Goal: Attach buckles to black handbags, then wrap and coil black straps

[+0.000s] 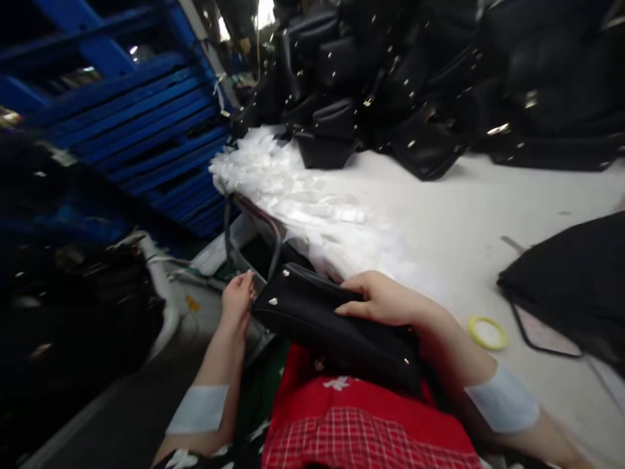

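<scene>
A black handbag [312,312] with small metal studs lies tilted across my lap, over a red apron [361,404]. My right hand [374,298] grips the bag from its upper right side, with thumb and fingers pressed on the black surface. Beside the bag's left end, my left hand [238,299] is closed, its fingertips pinched together. Whatever those fingertips may hold is too small and blurred to name.
White sheets [312,202] are heaped along the left of the white table [420,215]. Several black bags [322,137] crowd its far side. A yellow tape roll [488,333] and a dark-rimmed phone-like object [544,332] lie right. Blue slatted pallets [146,111] and a pale bin [170,312] stand left.
</scene>
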`<state>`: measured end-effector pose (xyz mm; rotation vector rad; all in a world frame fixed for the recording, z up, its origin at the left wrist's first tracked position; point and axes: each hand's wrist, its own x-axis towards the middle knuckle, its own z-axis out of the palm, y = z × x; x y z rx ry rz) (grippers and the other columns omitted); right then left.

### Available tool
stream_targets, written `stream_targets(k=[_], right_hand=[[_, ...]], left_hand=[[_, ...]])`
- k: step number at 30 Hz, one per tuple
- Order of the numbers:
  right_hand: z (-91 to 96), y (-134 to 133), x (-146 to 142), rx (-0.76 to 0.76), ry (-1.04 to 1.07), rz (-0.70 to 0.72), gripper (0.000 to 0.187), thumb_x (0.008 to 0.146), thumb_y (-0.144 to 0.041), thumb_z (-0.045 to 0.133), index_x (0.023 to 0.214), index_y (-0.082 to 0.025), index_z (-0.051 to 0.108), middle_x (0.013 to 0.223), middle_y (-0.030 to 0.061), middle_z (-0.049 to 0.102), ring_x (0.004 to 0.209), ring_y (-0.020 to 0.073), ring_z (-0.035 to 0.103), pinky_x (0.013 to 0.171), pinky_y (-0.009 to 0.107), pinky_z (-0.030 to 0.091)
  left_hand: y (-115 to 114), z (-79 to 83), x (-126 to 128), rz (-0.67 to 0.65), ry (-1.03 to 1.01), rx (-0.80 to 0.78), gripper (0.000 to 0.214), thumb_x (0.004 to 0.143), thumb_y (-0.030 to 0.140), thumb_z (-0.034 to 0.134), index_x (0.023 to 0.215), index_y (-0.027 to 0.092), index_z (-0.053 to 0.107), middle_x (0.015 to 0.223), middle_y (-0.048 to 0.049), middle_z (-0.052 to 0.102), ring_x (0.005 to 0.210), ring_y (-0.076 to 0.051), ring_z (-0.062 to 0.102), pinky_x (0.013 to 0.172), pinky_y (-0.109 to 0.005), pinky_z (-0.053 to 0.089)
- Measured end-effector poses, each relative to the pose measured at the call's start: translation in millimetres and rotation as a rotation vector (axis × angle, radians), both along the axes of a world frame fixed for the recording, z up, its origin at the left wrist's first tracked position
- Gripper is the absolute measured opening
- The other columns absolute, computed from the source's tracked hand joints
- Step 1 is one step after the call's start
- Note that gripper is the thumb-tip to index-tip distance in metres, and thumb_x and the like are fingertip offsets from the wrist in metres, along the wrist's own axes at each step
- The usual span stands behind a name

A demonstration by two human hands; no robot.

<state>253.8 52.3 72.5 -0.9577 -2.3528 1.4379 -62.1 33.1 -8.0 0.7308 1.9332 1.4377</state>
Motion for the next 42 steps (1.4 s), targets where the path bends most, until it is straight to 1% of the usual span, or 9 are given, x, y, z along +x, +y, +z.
stream_targets(k=[3,5,9,14,21,26,31,35,42], right_hand=[[-51.3,-2.8,-16.6,-0.026,-0.065,-0.058,0.024,0.087,-0.039,0.059,0.089,-0.019,0.073,0.084,0.0020,0.072,0.077,0.0185,0.064,0.068,0.027,0.044],[-70.8,-2.4,-21.6,-0.054,-0.112,-0.082,0.027,0.088,-0.041,0.057,0.090,-0.020,0.074,0.086,0.0027,0.073,0.079,0.0200,0.065,0.069,0.028,0.045],[-84.2,0.2,-22.9,-0.095,-0.174,-0.073,0.030,0.088,-0.045,0.055,0.089,-0.021,0.073,0.085,0.0021,0.074,0.077,0.0208,0.066,0.068,0.028,0.046],[-85.2,1.1,-24.7,-0.012,-0.229,-0.092,0.032,0.091,-0.047,0.051,0.091,-0.024,0.073,0.090,0.0018,0.074,0.079,0.0206,0.066,0.070,0.029,0.045],[-85.3,2.6,-35.4,0.092,-0.302,-0.071,0.032,0.092,-0.047,0.050,0.093,-0.024,0.072,0.091,0.0044,0.074,0.081,0.0220,0.066,0.071,0.030,0.043],[-88.3,7.6,-42.1,0.114,-0.332,-0.057,0.030,0.092,-0.045,0.051,0.093,-0.024,0.072,0.092,0.0047,0.074,0.082,0.0227,0.067,0.071,0.031,0.043],[-89.3,9.5,-44.2,0.117,-0.339,-0.062,0.032,0.092,-0.046,0.049,0.093,-0.023,0.072,0.092,0.0053,0.074,0.082,0.0224,0.067,0.072,0.030,0.044],[-87.5,8.5,-47.2,0.136,-0.361,-0.049,0.032,0.092,-0.046,0.050,0.090,-0.023,0.072,0.089,0.0059,0.074,0.079,0.0223,0.066,0.070,0.030,0.043],[-83.3,6.6,-51.4,0.159,-0.378,-0.033,0.030,0.092,-0.045,0.050,0.089,-0.023,0.070,0.090,0.0052,0.074,0.080,0.0223,0.066,0.068,0.030,0.040]], left_hand=[[-23.6,-10.5,-20.1,-0.042,0.039,-0.035,0.041,0.068,0.052,0.074,0.080,0.016,0.061,0.046,0.0103,0.038,0.040,-0.005,0.032,0.041,-0.018,0.024],[-34.4,-8.4,-15.4,-0.159,0.135,-0.007,0.035,0.072,0.048,0.073,0.085,0.016,0.066,0.050,0.0070,0.047,0.044,-0.007,0.039,0.044,-0.019,0.030],[-41.9,4.9,10.1,-0.500,0.497,0.046,0.020,0.083,0.037,0.067,0.089,0.019,0.072,0.072,-0.0003,0.066,0.065,-0.013,0.058,0.064,-0.024,0.046],[-31.4,9.4,17.1,-0.755,0.737,-0.005,0.020,0.080,0.032,0.074,0.096,0.020,0.073,0.065,0.0023,0.061,0.065,-0.014,0.059,0.069,-0.025,0.046],[-22.0,6.1,12.2,-0.801,0.825,-0.152,0.009,0.084,0.029,0.070,0.084,0.019,0.070,0.069,0.0009,0.064,0.068,-0.015,0.060,0.068,-0.026,0.045],[-19.5,0.7,8.1,-0.845,0.777,-0.196,0.018,0.086,0.029,0.065,0.072,0.019,0.063,0.072,-0.0005,0.065,0.070,-0.016,0.059,0.069,-0.028,0.044],[-15.6,-7.5,-2.9,-0.723,0.336,-0.073,0.021,0.091,0.036,0.057,0.079,0.019,0.057,0.063,0.0016,0.060,0.058,-0.012,0.055,0.058,-0.024,0.044],[-4.3,-14.8,-5.1,-0.628,0.127,-0.042,0.019,0.084,0.036,0.065,0.085,0.017,0.059,0.064,0.0021,0.061,0.054,-0.011,0.057,0.054,-0.022,0.046],[15.2,-1.4,4.6,-0.829,0.586,-0.059,0.018,0.082,0.025,0.067,0.097,0.021,0.074,0.082,-0.0016,0.068,0.076,-0.015,0.062,0.075,-0.027,0.049]])
